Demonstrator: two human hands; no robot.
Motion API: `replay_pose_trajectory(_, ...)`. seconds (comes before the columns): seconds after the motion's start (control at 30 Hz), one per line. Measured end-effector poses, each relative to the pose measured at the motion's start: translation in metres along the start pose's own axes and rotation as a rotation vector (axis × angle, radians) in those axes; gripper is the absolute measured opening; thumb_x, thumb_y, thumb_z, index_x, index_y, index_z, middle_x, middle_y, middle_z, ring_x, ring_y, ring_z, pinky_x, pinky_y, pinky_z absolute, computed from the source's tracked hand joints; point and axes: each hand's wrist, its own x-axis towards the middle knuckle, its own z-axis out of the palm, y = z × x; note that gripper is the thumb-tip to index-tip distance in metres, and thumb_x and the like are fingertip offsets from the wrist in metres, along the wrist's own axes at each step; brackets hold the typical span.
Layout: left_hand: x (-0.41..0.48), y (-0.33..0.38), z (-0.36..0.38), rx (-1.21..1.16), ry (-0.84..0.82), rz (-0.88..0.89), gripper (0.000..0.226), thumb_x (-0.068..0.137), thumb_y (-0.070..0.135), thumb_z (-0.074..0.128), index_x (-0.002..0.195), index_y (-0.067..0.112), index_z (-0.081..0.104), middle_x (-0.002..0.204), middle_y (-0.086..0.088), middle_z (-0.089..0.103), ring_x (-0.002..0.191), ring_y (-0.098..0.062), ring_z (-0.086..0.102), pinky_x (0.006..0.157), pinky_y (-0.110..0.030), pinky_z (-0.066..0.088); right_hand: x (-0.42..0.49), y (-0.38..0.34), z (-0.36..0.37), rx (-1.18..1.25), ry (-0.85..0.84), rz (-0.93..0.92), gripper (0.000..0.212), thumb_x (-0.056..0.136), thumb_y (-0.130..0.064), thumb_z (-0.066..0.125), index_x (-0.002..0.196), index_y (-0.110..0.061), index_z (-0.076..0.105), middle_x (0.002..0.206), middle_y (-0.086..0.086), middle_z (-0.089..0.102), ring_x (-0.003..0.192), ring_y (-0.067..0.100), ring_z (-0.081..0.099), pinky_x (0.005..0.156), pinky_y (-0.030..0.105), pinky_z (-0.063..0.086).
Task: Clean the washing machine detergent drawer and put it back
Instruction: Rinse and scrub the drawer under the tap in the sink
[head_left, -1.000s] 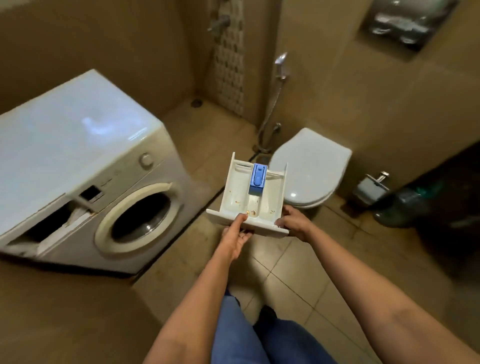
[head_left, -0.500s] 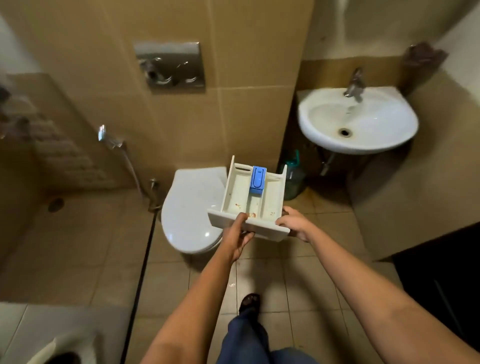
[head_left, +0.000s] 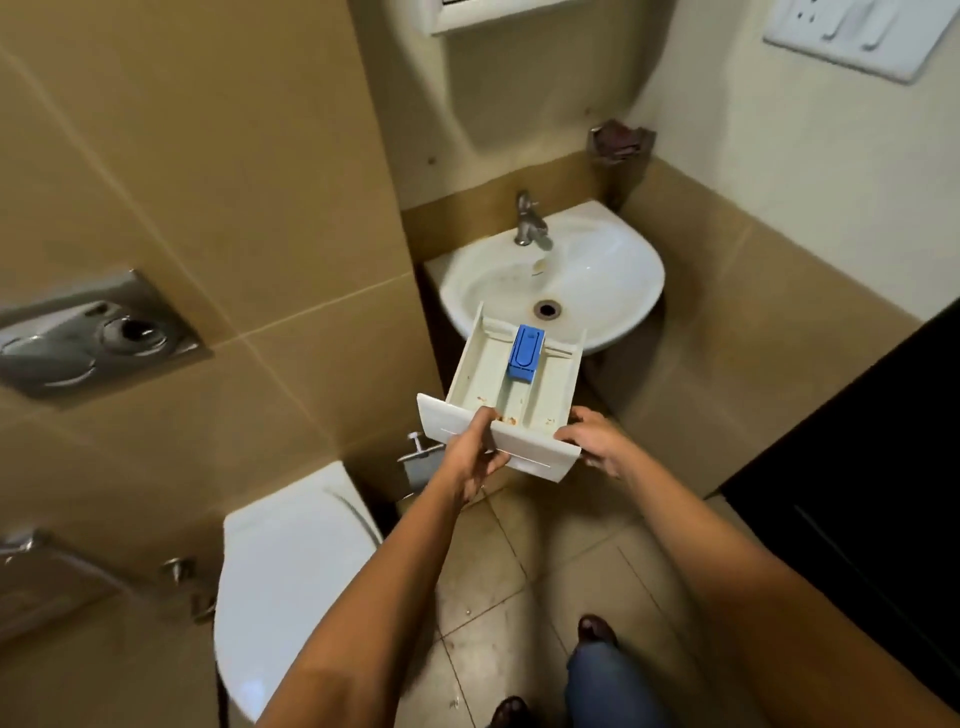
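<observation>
Inside the drawer (head_left: 480, 371), blue insert (head_left: 524, 354), perhaps orange residue (head_left: 508, 418).

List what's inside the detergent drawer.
Inside the detergent drawer: a blue insert in the middle channel, and orange-brown stains near the front. The floor beneath the insert is covered; the left hand hides part of the front edge.

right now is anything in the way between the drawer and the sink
Nothing visible. The white plastic detergent drawer, held by the left hand and right hand, hangs just before the white ceramic sink, only air between.
</observation>
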Motion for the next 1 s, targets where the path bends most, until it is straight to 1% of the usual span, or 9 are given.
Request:
replay_pose_trajectory(0.13,0.052,0.033,0.046,0.119,-0.001,0.003,0.042,0.080,0.035,0.072,0.109,0.010,0.055,0.105,-0.013,0.064,0.094,-0.026,0.067,0.074,-0.040,0.061,0.039,-0.032,-0.037,0.076,0.014,0.021,0.058,0.084,-0.006,0.064,0.137,-0.014,0.044,0.125,0.002,0.062,0.108,0.019,0.060,0.089,0.033,0.050)
replay_pose_trajectory(0.27,0.106,0.068,0.090,0.216,0.050,-0.026,0.059,0.076,0.046,0.071,0.116,0.008,0.052,0.108,-0.017,0.062,0.095,-0.031,0.067,0.067,-0.037,0.062,0.083,-0.072,-0.081,0.009,-0.059,0.031,0.034,0.085,-0.009,0.066,0.118,-0.014,0.056,0.105,-0.003,0.066,0.084,0.008,0.060,0.063,0.019,0.049)
replay_pose_trajectory(0.4,0.148,0.102,0.123,0.274,0.076,-0.057,0.064,0.078,0.051,0.067,0.120,0.008,0.048,0.111,-0.019,0.060,0.095,-0.034,0.066,0.071,-0.040,0.061,0.125,-0.118,-0.128,-0.128,-0.194,0.111,0.025,0.089,-0.015,0.066,0.112,-0.010,0.060,0.101,0.004,0.068,0.081,0.010,0.065,0.075,0.024,0.057)
replay_pose_trajectory(0.47,0.165,0.116,0.135,0.313,0.078,-0.074,0.064,0.077,0.053,0.068,0.118,0.009,0.047,0.108,-0.018,0.061,0.092,-0.034,0.068,0.069,-0.040,0.062,0.149,-0.148,-0.154,-0.197,-0.251,0.155,0.023,0.091,-0.018,0.064,0.110,-0.006,0.061,0.094,0.009,0.072,0.075,0.013,0.070,0.075,0.025,0.059)
replay_pose_trajectory(0.6,0.194,0.136,0.150,0.391,0.104,-0.099,0.065,0.072,0.057,0.069,0.110,0.007,0.052,0.099,-0.014,0.061,0.083,-0.030,0.068,0.061,-0.035,0.061,0.193,-0.200,-0.192,-0.313,-0.123,0.238,0.021,0.094,-0.021,0.058,0.087,-0.002,0.058,0.061,0.007,0.070,0.055,0.012,0.065,0.084,0.030,0.054)
replay_pose_trajectory(0.67,0.206,0.141,0.155,0.423,0.096,-0.110,0.066,0.070,0.058,0.070,0.108,0.007,0.054,0.097,-0.012,0.061,0.081,-0.029,0.066,0.060,-0.033,0.060,0.210,-0.219,-0.204,-0.346,0.028,0.193,0.017,0.092,-0.015,0.059,0.085,-0.001,0.054,0.064,0.011,0.064,0.058,0.018,0.061,0.069,0.030,0.054)
replay_pose_trajectory(0.77,0.222,0.149,0.161,0.469,0.087,-0.136,0.072,0.063,0.062,0.070,0.105,0.005,0.056,0.092,-0.013,0.062,0.076,-0.029,0.067,0.055,-0.030,0.057,0.231,-0.241,-0.211,-0.350,0.177,0.032,0.009,0.086,-0.008,0.062,0.089,-0.004,0.054,0.070,0.012,0.053,0.053,0.019,0.048,0.049,0.024,0.042)
replay_pose_trajectory(0.9,0.240,0.154,0.167,0.545,0.063,-0.173,0.083,0.044,0.070,0.067,0.096,0.007,0.056,0.095,-0.016,0.062,0.077,-0.030,0.069,0.060,-0.032,0.060,0.253,-0.251,-0.201,-0.291,0.181,-0.129,0.009,0.085,-0.006,0.061,0.093,-0.008,0.063,0.086,0.005,0.057,0.075,0.016,0.054,0.054,0.019,0.044)
replay_pose_trajectory(1.0,0.258,0.155,0.166,0.563,0.042,-0.187,0.081,0.057,0.071,0.066,0.101,0.004,0.059,0.093,-0.016,0.062,0.076,-0.029,0.070,0.072,-0.037,0.062,0.266,-0.256,-0.188,-0.272,0.152,-0.196,0.025,0.084,-0.004,0.060,0.109,-0.008,0.063,0.099,0.004,0.059,0.097,0.020,0.058,0.075,0.025,0.052)
